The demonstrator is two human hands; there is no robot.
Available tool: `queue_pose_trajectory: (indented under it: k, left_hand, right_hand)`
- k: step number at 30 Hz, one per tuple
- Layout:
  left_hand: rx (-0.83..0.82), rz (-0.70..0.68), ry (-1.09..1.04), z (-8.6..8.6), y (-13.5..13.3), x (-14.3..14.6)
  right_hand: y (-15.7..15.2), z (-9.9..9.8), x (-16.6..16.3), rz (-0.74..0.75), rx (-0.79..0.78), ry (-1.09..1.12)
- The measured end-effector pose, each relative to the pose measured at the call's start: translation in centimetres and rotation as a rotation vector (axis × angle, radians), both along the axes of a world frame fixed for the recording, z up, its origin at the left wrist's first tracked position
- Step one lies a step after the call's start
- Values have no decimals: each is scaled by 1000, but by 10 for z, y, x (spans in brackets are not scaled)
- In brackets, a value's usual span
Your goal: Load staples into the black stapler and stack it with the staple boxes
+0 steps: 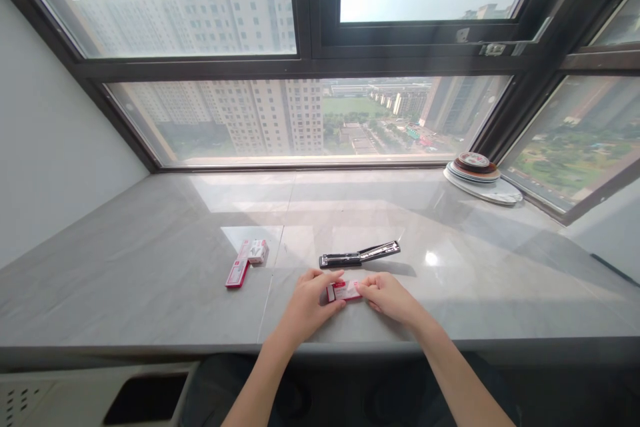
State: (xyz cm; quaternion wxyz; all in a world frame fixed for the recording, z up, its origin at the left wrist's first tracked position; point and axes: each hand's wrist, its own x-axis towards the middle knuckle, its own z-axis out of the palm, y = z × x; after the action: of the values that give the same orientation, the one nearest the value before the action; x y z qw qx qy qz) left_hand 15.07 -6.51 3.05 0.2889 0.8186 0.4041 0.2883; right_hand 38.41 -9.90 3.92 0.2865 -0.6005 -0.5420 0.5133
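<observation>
Grey stone-patterned countertop (165, 293) before a dark-framed window (310, 67), with high-rise buildings (260, 110) beyond the glass. At the near edge, both bare hands meet at a small red-and-white box (345, 290), just in front of an unfolded stapler. The left hand (310, 300) is partly curled, its thumb along the near edge of the box and its fingers at the far edge, bracketing the left end. The right hand (393, 299) is closed more tightly, thumb and forefinger pinching the right end, the other fingers folded under. Whether the box rests on the stone or is held slightly above it cannot be told.

For good handling, the left grip should probably steady the box by its edges without squeezing, since thin packaging would dent; fine movement is best left to the right fingertips. Holding the box level and low would limit any spill.

Just beyond the hands lies the black-and-silver stapler (345, 259), hinged wide, its right arm angled away from the viewer. To the left, well apart, are a long red-and-white packet (237, 273) and, against its far end, a smaller white box (257, 251). At the far right corner, near the window, sits a stack of round plates or discs (475, 173).
</observation>
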Motion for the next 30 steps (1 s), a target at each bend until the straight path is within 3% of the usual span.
queue_pose_trajectory:
  k: [8, 11, 15, 20, 24, 30]
  left_hand:
    - [-27, 36, -56, -7, -8, -13]
    - [-26, 32, -60, -5, -7, -12]
    - [-9, 27, -67, -4, -7, -12]
    - [3, 41, -57, -4, -8, -13]
    - [-4, 45, -50, -3, -8, -14]
    - [-20, 43, -58, -2, -9, -13]
  right_hand:
    - [-5, 0, 34, -39, -26, -247]
    - [-5, 15, 28, -94, 114, -438]
    - [5, 37, -4, 108, 366, -601]
    - [28, 39, -33, 327, 424, -818]
    - [32, 34, -30, 377, 491, -763]
    - [8, 20, 3, 152, 394, -446]
